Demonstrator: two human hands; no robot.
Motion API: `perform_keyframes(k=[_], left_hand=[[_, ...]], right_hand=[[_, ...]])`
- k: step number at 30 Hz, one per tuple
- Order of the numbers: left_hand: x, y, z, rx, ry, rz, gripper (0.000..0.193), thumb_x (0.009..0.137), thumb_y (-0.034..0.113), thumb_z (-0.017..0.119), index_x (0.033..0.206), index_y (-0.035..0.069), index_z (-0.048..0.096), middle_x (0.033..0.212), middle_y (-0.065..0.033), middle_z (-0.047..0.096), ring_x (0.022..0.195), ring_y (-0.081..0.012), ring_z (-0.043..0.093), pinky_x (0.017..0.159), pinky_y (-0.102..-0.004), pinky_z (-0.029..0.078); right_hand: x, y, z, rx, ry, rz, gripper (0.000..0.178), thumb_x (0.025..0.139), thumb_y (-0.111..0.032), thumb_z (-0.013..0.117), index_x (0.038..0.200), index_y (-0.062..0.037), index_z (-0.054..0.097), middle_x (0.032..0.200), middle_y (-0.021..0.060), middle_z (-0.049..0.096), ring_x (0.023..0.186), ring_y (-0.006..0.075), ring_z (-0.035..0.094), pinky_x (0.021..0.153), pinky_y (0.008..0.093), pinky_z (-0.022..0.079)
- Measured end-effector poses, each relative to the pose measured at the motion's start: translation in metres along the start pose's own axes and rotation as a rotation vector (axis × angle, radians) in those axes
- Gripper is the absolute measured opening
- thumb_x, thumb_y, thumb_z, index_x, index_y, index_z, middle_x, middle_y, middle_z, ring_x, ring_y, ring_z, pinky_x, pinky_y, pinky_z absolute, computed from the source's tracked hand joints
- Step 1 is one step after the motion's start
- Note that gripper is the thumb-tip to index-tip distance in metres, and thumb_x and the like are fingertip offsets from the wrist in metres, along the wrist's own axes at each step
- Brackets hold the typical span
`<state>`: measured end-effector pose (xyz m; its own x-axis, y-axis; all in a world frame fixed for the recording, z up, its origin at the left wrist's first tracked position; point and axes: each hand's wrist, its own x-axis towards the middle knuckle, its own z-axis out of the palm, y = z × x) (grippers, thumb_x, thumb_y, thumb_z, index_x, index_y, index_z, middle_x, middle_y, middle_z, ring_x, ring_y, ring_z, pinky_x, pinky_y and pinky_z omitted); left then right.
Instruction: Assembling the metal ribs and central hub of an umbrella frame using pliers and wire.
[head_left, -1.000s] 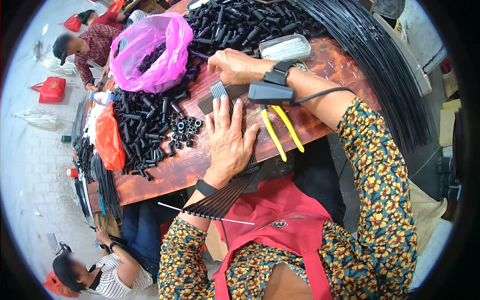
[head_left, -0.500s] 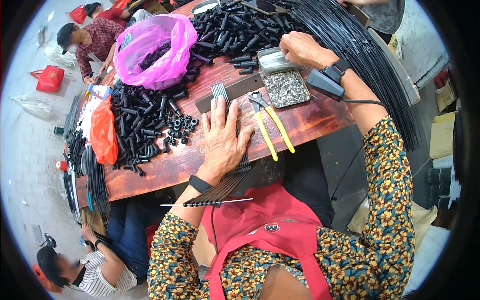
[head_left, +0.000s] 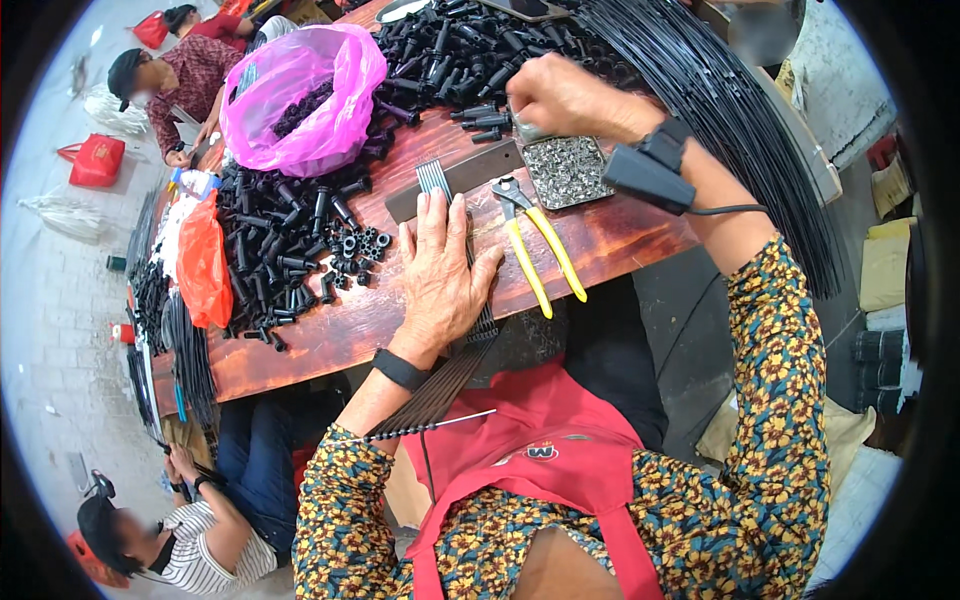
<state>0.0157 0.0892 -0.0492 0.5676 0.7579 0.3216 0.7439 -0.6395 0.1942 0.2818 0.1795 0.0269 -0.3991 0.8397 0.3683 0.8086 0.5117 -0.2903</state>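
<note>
My left hand [head_left: 440, 265] lies flat with its fingers stretched, pressing a row of thin dark rods [head_left: 438, 388] onto the table. Their silvery ends [head_left: 433, 177] poke out beyond the fingertips, over a dark metal bar [head_left: 487, 171]. Toward my body the rods fan out, their near ends lined up along a pale thin stick [head_left: 462, 420]. My right hand [head_left: 565, 97] is closed in a pinch above the far compartment of a tin; what its fingers hold, if anything, is hidden. Small metal pieces [head_left: 563, 168] fill the near compartment. Yellow-handled pliers [head_left: 540, 245] lie between my hands.
Black plastic tubes [head_left: 290, 215] are heaped at the left, beside a pink plastic bag [head_left: 300, 100]. More tubes [head_left: 450, 50] lie at the back. Long black rods [head_left: 720, 120] line the right. An orange bag [head_left: 204, 262] hangs at the left edge. Other people sit at the left.
My right hand has shifted left over the tin, its fingers curled more closely. The rods' near end and the pale stick have dropped slightly and tilted. My left hand has barely moved.
</note>
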Motion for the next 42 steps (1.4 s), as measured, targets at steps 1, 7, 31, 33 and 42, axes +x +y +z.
perform_keyframes(k=[1,7,31,33,42], left_hand=[[0.001,0.0,0.001,0.004,-0.003,-0.001,0.071,0.09,0.041,0.056,0.144,0.001,0.034,0.149,-0.024,0.027,0.142,-0.0378,0.021,0.113,-0.0536,0.015],[0.002,0.001,0.0,0.014,-0.002,0.001,0.069,0.09,0.041,0.056,0.143,0.001,0.035,0.149,-0.0244,0.028,0.142,-0.038,0.022,0.113,-0.054,0.015],[-0.006,0.007,-0.007,0.058,-0.016,0.011,0.07,0.088,0.039,0.058,0.142,-0.001,0.036,0.148,-0.0264,0.028,0.14,-0.0388,0.024,0.113,-0.0511,0.017],[-0.005,0.007,-0.006,0.056,-0.015,0.015,0.07,0.088,0.039,0.058,0.141,-0.001,0.037,0.147,-0.0265,0.028,0.14,-0.0389,0.024,0.113,-0.051,0.017],[-0.005,0.007,-0.007,0.069,-0.011,0.022,0.069,0.089,0.039,0.057,0.141,-0.002,0.037,0.147,-0.0265,0.029,0.139,-0.0392,0.026,0.112,-0.0502,0.018]], right_hand=[[0.003,-0.009,0.009,0.042,-0.032,-0.024,0.01,0.069,-0.006,0.063,0.076,0.0005,0.068,0.072,0.0191,0.065,0.07,0.034,0.066,0.066,0.0401,0.052],[0.014,-0.027,0.038,0.115,-0.141,-0.001,0.04,0.067,0.003,0.052,0.103,-0.0004,0.07,0.088,0.0256,0.067,0.084,0.0384,0.066,0.076,0.0428,0.053],[0.014,-0.034,0.039,0.129,-0.219,-0.049,0.051,0.067,0.003,0.048,0.114,-0.0049,0.067,0.093,0.0266,0.066,0.087,0.0376,0.066,0.08,0.0432,0.052],[0.014,-0.033,0.039,0.108,-0.212,-0.072,0.052,0.067,0.003,0.048,0.115,-0.0056,0.067,0.094,0.0267,0.066,0.088,0.0372,0.066,0.08,0.0425,0.052],[0.018,-0.035,0.039,0.132,-0.262,-0.047,0.051,0.07,0.002,0.049,0.117,-0.0072,0.066,0.098,0.0257,0.066,0.09,0.0369,0.066,0.08,0.0419,0.052]])
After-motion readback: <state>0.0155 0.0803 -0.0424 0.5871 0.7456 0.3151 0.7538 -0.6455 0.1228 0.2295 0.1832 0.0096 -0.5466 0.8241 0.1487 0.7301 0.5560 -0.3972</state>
